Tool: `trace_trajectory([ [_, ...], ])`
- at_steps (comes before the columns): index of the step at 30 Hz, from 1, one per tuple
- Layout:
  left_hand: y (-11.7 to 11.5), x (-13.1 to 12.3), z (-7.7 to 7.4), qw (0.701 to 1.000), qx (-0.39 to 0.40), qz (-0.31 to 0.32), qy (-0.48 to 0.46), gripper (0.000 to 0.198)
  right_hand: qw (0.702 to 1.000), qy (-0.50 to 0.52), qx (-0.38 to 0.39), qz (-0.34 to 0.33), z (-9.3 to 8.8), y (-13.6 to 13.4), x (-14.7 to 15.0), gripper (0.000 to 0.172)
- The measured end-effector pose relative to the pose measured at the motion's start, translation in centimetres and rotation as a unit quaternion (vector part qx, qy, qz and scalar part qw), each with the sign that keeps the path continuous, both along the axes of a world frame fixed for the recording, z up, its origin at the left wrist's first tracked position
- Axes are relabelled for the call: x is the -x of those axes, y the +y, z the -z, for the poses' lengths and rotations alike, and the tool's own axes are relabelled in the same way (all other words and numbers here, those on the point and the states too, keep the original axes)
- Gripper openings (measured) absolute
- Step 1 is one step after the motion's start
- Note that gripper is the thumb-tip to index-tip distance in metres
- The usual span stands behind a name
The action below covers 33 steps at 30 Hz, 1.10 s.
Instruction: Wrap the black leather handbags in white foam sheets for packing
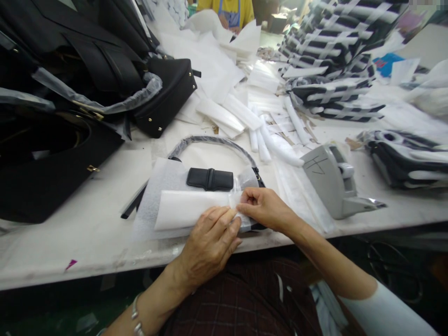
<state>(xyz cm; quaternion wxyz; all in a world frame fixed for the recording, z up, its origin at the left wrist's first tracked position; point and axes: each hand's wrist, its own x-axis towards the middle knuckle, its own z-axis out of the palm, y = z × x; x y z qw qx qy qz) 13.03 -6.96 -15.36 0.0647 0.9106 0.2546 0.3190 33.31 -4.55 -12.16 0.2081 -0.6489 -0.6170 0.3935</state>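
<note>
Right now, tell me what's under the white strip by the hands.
A translucent sheet sticks out from under the strip; whatever the strip and left hand cover is hidden.

At the left hand point(212, 239): white strip point(191, 207), paper-like, smooth, matt. Sheet point(150, 210) beneath: thin, translucent, fibrous. Beyond the hands: black tab point(199, 178), leather-like, satin; handle point(213, 139) in wrinkled, glossy clear plastic. Right of the right hand point(268, 208): dispenser point(322, 179), smooth grey plastic. Far left of the hands: black bag point(168, 100), matt, leather-like; shiny gold-tone metal studs point(160, 129).

left hand point(214, 237): palm down, loosely flattened | right hand point(266, 207): curled, beside left
</note>
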Motion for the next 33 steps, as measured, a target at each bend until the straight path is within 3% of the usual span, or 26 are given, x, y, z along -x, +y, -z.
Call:
trace_trajectory([
  [7,0.0,-0.6,0.4,1.000,-0.010,-0.025,0.007,0.029,0.998,-0.050,-0.009,0.039,0.4,0.2,0.2,0.017],
  [11,0.2,-0.7,0.6,0.999,-0.028,-0.028,0.010,0.026,0.991,-0.076,-0.067,0.089,0.5,0.3,1.0,0.014],
  [14,0.3,-0.7,0.6,0.999,-0.036,-0.026,0.008,0.026,0.982,-0.056,-0.129,0.127,-0.7,-0.5,0.2,0.016],
  [17,0.3,-0.6,0.8,0.999,-0.047,-0.021,0.000,0.026,0.952,-0.014,-0.213,0.218,-3.2,-2.4,-4.0,0.028],
  [21,0.6,-0.5,1.3,0.997,-0.075,-0.012,-0.017,0.025,0.871,-0.060,-0.300,0.384,-6.6,-5.9,-14.0,0.040],
  [23,0.9,-0.5,1.7,0.995,-0.092,-0.009,-0.024,0.026,0.854,-0.111,-0.262,0.435,-7.2,-7.4,-18.8,0.037],
  [26,1.4,-0.5,1.9,0.993,-0.112,-0.003,-0.031,0.027,0.879,-0.090,-0.129,0.449,-6.0,-8.6,-23.6,0.031],
  [30,1.4,-0.5,1.6,0.993,-0.114,0.002,-0.023,0.027,0.911,0.010,-0.027,0.412,-3.2,-8.2,-25.2,0.037],
  [33,1.3,-0.4,1.5,0.994,-0.108,0.000,-0.027,0.027,0.911,0.059,-0.017,0.409,-2.2,-7.6,-25.1,0.040],
])
